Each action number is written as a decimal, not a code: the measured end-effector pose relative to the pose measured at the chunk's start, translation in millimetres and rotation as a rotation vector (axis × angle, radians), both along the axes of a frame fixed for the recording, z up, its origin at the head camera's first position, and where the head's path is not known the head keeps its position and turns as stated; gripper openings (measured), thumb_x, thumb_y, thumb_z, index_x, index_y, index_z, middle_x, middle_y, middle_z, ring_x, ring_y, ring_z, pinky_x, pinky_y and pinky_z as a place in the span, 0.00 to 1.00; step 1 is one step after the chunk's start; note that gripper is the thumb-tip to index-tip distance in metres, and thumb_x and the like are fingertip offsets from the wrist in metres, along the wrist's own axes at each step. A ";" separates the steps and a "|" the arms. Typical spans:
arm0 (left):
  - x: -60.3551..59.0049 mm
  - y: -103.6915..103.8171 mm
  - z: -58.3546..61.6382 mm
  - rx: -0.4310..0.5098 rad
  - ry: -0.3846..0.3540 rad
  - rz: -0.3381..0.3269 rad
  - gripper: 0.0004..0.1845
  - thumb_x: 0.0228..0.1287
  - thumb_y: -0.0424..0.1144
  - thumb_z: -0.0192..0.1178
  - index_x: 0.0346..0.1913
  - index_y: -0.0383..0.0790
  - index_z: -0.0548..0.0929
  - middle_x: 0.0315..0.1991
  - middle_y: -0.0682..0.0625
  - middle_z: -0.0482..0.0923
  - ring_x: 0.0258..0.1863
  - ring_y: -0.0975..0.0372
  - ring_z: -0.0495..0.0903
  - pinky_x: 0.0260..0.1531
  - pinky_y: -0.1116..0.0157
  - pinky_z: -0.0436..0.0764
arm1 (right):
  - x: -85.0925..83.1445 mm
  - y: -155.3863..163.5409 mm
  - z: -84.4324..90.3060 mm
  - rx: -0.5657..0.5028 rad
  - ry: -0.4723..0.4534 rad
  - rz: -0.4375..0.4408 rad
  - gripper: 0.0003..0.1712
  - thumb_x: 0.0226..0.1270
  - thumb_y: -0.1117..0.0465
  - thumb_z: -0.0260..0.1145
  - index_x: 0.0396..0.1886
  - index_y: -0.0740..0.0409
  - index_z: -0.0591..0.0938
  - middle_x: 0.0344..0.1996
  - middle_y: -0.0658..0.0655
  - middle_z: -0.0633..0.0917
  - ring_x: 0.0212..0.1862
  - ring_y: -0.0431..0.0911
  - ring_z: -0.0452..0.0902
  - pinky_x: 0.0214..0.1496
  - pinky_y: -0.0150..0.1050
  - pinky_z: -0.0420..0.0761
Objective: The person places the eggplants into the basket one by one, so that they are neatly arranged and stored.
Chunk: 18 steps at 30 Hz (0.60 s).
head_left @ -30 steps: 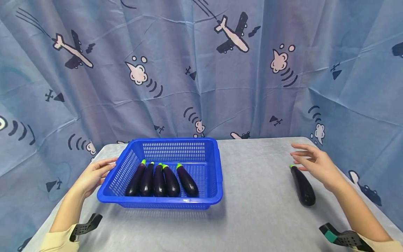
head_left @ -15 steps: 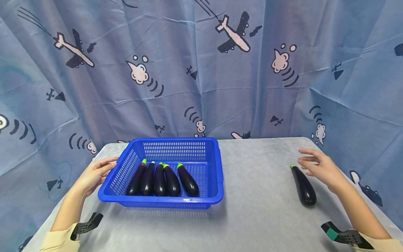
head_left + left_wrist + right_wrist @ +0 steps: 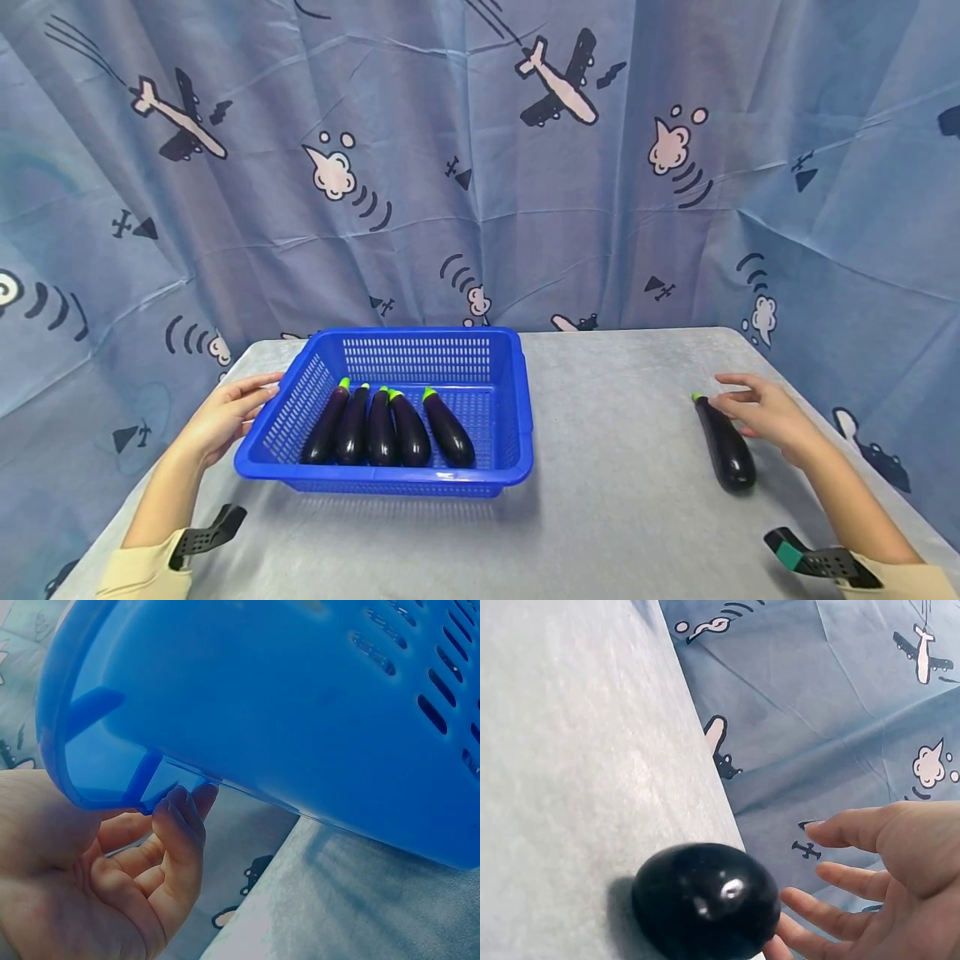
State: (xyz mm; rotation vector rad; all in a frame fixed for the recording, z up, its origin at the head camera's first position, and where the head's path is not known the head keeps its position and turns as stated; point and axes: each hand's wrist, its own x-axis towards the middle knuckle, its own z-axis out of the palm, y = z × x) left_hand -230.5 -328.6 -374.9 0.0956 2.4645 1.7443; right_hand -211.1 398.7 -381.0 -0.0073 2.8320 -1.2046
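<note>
On the left of the table, a blue plastic basket (image 3: 405, 476) holds several eggplants (image 3: 447, 429) lying side by side, green stem ends towards the back. My left hand (image 3: 225, 417) grips the basket's left rim; in the left wrist view its curled fingers (image 3: 180, 832) reach under that rim. At the right side lies a single dark purple eggplant (image 3: 726, 450), stem end away from me. Over its upper right side my right hand (image 3: 768, 417) is spread with relaxed fingers. The right wrist view has the eggplant's rounded end (image 3: 705, 900) beside these fingers; contact is hard to tell.
A pale grey table (image 3: 615, 467) carries the basket and the lone eggplant, with a wide stretch of its surface between them. Behind and around it hangs a blue curtain (image 3: 420, 183) printed with airplanes. The table's right edge runs close to the right forearm.
My right hand has moved slightly right, then down towards me, lower over the lone eggplant. The left hand keeps its place at the basket's rim.
</note>
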 end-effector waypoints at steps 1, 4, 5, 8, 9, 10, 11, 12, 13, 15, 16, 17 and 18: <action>0.1 0.1 0.1 -0.002 0.000 0.000 0.33 0.86 0.42 0.50 0.79 0.22 0.58 0.50 0.63 0.82 0.42 0.70 0.86 0.44 0.66 0.88 | -0.8 1.1 -1.7 -0.002 -0.004 0.000 0.35 0.86 0.58 0.55 0.76 0.80 0.57 0.66 0.88 0.68 0.60 0.72 0.78 0.51 0.57 0.87; 0.3 0.0 0.3 -0.008 0.001 0.002 0.33 0.86 0.42 0.50 0.79 0.22 0.58 0.51 0.62 0.83 0.42 0.70 0.86 0.44 0.66 0.88 | -2.2 3.5 -5.3 -0.006 -0.028 -0.003 0.37 0.84 0.57 0.58 0.76 0.80 0.57 0.67 0.88 0.68 0.61 0.72 0.77 0.52 0.58 0.87; 0.4 -0.1 0.3 -0.009 0.001 0.003 0.33 0.86 0.42 0.50 0.79 0.22 0.58 0.51 0.61 0.83 0.42 0.70 0.86 0.44 0.66 0.88 | -2.6 3.9 -6.2 -0.008 -0.045 -0.006 0.38 0.83 0.57 0.59 0.76 0.80 0.57 0.67 0.88 0.68 0.61 0.73 0.77 0.53 0.58 0.87; 0.6 -0.4 0.3 -0.012 0.001 0.004 0.33 0.86 0.42 0.50 0.79 0.23 0.58 0.53 0.60 0.83 0.42 0.71 0.86 0.44 0.66 0.88 | -4.0 4.8 -8.0 -0.015 -0.112 -0.017 0.42 0.82 0.55 0.62 0.77 0.79 0.55 0.68 0.87 0.66 0.64 0.76 0.73 0.58 0.61 0.85; 0.6 -0.4 0.3 -0.013 0.000 0.004 0.33 0.86 0.42 0.50 0.79 0.23 0.58 0.53 0.60 0.83 0.42 0.71 0.86 0.44 0.66 0.88 | -4.7 4.9 -8.8 -0.017 -0.137 -0.022 0.43 0.81 0.55 0.62 0.78 0.78 0.55 0.69 0.87 0.65 0.65 0.77 0.71 0.58 0.62 0.84; 0.6 -0.4 0.2 -0.012 0.000 0.004 0.33 0.86 0.42 0.50 0.79 0.23 0.58 0.53 0.60 0.83 0.42 0.70 0.86 0.44 0.66 0.88 | -5.3 4.9 -9.5 -0.020 -0.160 -0.027 0.44 0.80 0.54 0.63 0.78 0.78 0.54 0.69 0.87 0.64 0.66 0.78 0.70 0.59 0.63 0.83; 0.6 -0.3 0.2 -0.012 0.000 0.004 0.33 0.86 0.43 0.50 0.79 0.23 0.58 0.53 0.60 0.83 0.42 0.70 0.86 0.44 0.66 0.88 | -5.7 4.9 -10.1 -0.021 -0.181 -0.032 0.45 0.80 0.54 0.64 0.78 0.78 0.54 0.70 0.87 0.63 0.66 0.78 0.69 0.59 0.63 0.83; 0.5 -0.2 0.2 -0.011 0.000 0.004 0.33 0.86 0.43 0.50 0.79 0.23 0.58 0.53 0.60 0.82 0.42 0.70 0.86 0.44 0.66 0.88 | -6.1 4.8 -10.8 -0.023 -0.198 -0.038 0.45 0.80 0.53 0.64 0.78 0.77 0.54 0.70 0.87 0.62 0.67 0.78 0.68 0.59 0.63 0.83; 0.5 -0.1 0.2 -0.010 0.000 0.004 0.33 0.86 0.43 0.50 0.79 0.23 0.58 0.53 0.60 0.82 0.42 0.70 0.86 0.44 0.66 0.88 | -6.1 4.7 -11.4 -0.023 -0.212 -0.041 0.46 0.79 0.53 0.64 0.78 0.77 0.54 0.70 0.87 0.62 0.67 0.78 0.68 0.59 0.63 0.83; 0.5 0.2 0.4 -0.008 -0.001 0.003 0.33 0.86 0.43 0.50 0.79 0.23 0.58 0.53 0.61 0.82 0.42 0.71 0.86 0.44 0.66 0.88 | -6.1 4.5 -12.4 -0.020 -0.234 -0.040 0.46 0.79 0.51 0.64 0.78 0.78 0.54 0.70 0.88 0.62 0.66 0.78 0.69 0.58 0.61 0.84; 0.5 0.3 0.6 -0.007 -0.001 0.003 0.33 0.86 0.43 0.50 0.79 0.23 0.57 0.53 0.61 0.82 0.42 0.71 0.86 0.44 0.66 0.88 | -5.9 4.5 -12.5 -0.019 -0.244 -0.036 0.46 0.79 0.51 0.64 0.77 0.78 0.54 0.69 0.88 0.62 0.65 0.78 0.70 0.57 0.60 0.85; 0.6 0.4 0.7 -0.007 0.000 0.002 0.33 0.86 0.43 0.50 0.79 0.22 0.57 0.53 0.61 0.82 0.42 0.71 0.86 0.44 0.66 0.88 | -5.8 4.6 -12.7 -0.020 -0.252 -0.027 0.46 0.79 0.50 0.63 0.77 0.79 0.54 0.69 0.89 0.62 0.64 0.77 0.71 0.56 0.58 0.85; 0.7 0.4 0.9 -0.006 0.000 0.002 0.33 0.86 0.43 0.50 0.79 0.22 0.57 0.52 0.61 0.82 0.42 0.71 0.86 0.44 0.66 0.88 | -5.6 4.5 -12.9 -0.023 -0.259 -0.022 0.47 0.79 0.49 0.63 0.77 0.79 0.54 0.68 0.89 0.62 0.63 0.76 0.72 0.55 0.57 0.86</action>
